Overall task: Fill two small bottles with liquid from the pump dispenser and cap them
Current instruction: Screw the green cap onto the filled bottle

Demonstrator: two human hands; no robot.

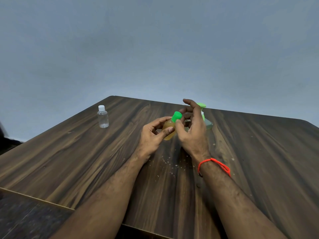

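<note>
On the dark wood-grain table (241, 152), the small clear plastic bottle with a white cap (103, 116) stands far left; the amber-filled small bottle with a green cap (170, 127) is central, with the green-topped pump dispenser (203, 116) just behind it to the right

Just one view here, a wide-angle cam worn on the person's head, looking forward and down over a dark wood-grain table (250, 152). It sits close enough that both forearms run in from the bottom edge, with the left hand (153, 133) and right hand (193, 130) meeting around the middle of the picture. The lens bends things a fair bit: the table's far edge slopes and its corners look rounded. The top half is nothing but a plain grey-blue wall (155, 40). No second view, so there's no overlap to speak of.
</note>
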